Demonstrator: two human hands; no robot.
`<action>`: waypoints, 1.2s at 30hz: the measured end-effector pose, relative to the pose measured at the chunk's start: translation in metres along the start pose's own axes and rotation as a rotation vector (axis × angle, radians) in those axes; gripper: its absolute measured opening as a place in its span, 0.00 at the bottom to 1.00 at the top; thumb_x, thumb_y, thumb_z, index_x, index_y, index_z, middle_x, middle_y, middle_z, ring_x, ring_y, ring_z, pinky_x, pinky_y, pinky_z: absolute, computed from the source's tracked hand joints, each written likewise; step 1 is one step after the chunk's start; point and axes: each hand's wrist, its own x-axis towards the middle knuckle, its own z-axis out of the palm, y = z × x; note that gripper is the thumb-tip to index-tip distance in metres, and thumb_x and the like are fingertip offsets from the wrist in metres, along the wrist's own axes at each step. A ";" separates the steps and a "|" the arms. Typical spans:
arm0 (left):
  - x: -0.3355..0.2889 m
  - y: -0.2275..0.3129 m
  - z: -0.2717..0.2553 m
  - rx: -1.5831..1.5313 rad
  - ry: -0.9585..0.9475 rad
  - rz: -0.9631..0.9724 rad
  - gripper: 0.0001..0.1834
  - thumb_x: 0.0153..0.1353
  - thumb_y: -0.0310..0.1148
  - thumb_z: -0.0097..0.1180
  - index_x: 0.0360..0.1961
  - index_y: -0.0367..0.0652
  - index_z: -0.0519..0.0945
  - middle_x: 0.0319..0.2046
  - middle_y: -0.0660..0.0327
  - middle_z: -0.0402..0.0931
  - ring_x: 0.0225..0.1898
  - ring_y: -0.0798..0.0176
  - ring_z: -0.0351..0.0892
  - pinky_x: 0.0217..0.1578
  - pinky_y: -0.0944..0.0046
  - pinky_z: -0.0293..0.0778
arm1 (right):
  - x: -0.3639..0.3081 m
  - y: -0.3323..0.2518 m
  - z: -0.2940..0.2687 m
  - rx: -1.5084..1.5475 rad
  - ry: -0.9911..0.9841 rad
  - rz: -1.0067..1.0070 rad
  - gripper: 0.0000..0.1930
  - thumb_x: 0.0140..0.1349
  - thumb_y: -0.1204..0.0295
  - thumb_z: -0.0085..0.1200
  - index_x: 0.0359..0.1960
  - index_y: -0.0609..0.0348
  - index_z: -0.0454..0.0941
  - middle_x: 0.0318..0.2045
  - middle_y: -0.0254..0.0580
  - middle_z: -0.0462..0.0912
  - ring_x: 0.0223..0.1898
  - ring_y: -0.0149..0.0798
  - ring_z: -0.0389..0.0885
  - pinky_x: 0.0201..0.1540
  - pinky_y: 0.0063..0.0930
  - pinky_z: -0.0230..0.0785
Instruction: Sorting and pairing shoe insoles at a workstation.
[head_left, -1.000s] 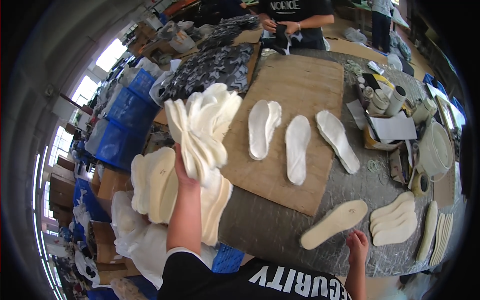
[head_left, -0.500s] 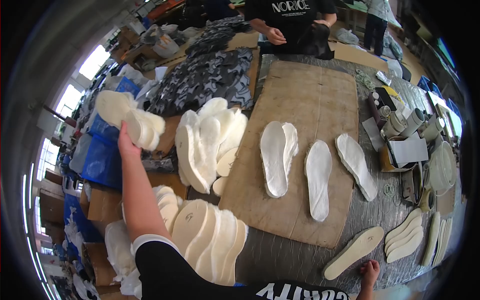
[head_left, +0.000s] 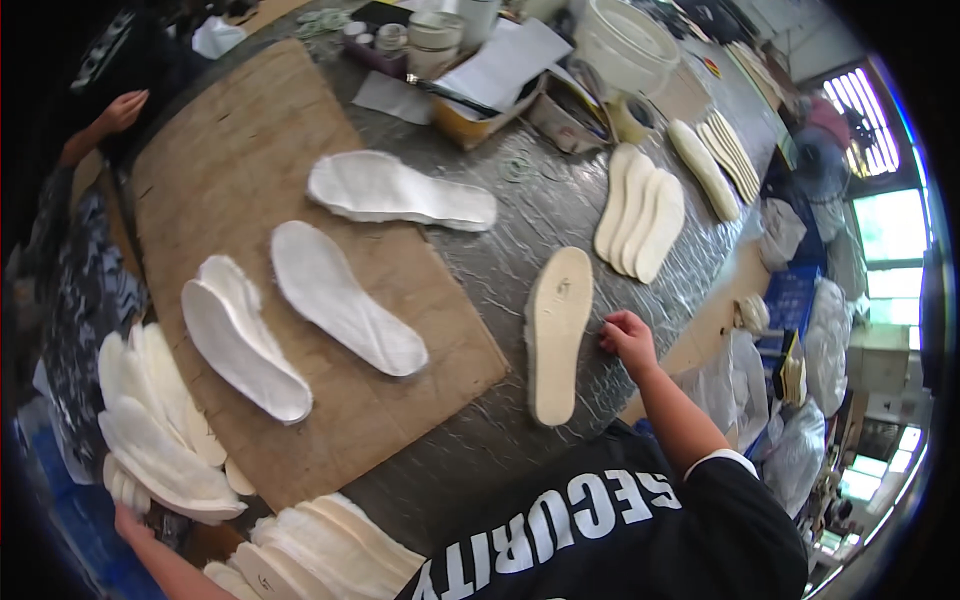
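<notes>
At the lower left, my left hand (head_left: 132,522) is closed on a few fleece insoles (head_left: 124,487), seen partly at the picture's dark rim; most of its fingers are hidden. They are close against a loose pile of white fluffy insoles (head_left: 150,385). My right hand (head_left: 630,342) rests beside a single cream insole (head_left: 560,335) on the table, its fingers curled in, with nothing visible in them. That insole lies sole-side up with a small dark mark near one end. White fleece insoles (head_left: 348,300) lie spread on and across the edge of a brown board (head_left: 400,420).
A row of stacked insoles (head_left: 310,550) lies at the lower left. Fanned cream insoles (head_left: 640,215) are to the right. Jars (head_left: 435,40), a box (head_left: 480,125) and a clear bucket (head_left: 625,45) stand at the back. Another person's hand (head_left: 122,112) shows at far left.
My view has swung to the right. My left hand, with the insoles, has come down from beyond the pile to its near side. My right hand stays by the single insole.
</notes>
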 end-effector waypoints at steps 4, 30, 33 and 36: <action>-0.036 0.066 -0.004 0.170 0.105 0.545 0.25 0.66 0.40 0.50 0.56 0.29 0.72 0.52 0.53 0.74 0.53 0.60 0.72 0.56 0.62 0.65 | -0.001 0.012 0.005 0.065 -0.039 -0.027 0.07 0.62 0.74 0.52 0.40 0.61 0.74 0.29 0.36 0.80 0.26 0.28 0.79 0.28 0.19 0.70; -0.671 -0.173 0.372 -0.079 -1.432 -0.575 0.19 0.70 0.42 0.42 0.45 0.36 0.73 0.25 0.60 0.74 0.21 0.66 0.70 0.20 0.69 0.68 | -0.026 -0.034 0.025 0.978 -0.685 0.018 0.24 0.60 0.84 0.50 0.58 0.66 0.59 0.38 0.42 0.73 0.38 0.31 0.79 0.42 0.27 0.76; -0.692 -0.177 0.369 0.009 -1.347 -0.498 0.18 0.68 0.42 0.45 0.42 0.37 0.75 0.24 0.62 0.73 0.19 0.68 0.69 0.17 0.70 0.64 | -0.023 -0.029 0.022 0.952 -0.708 0.023 0.20 0.60 0.83 0.52 0.53 0.66 0.63 0.35 0.40 0.75 0.36 0.30 0.79 0.40 0.27 0.77; -0.696 -0.184 0.370 0.055 -1.334 -0.460 0.17 0.67 0.43 0.47 0.41 0.38 0.76 0.24 0.63 0.73 0.19 0.69 0.68 0.16 0.71 0.63 | -0.021 -0.026 0.016 0.916 -0.704 0.013 0.16 0.60 0.82 0.54 0.49 0.66 0.65 0.33 0.39 0.75 0.34 0.30 0.79 0.37 0.26 0.78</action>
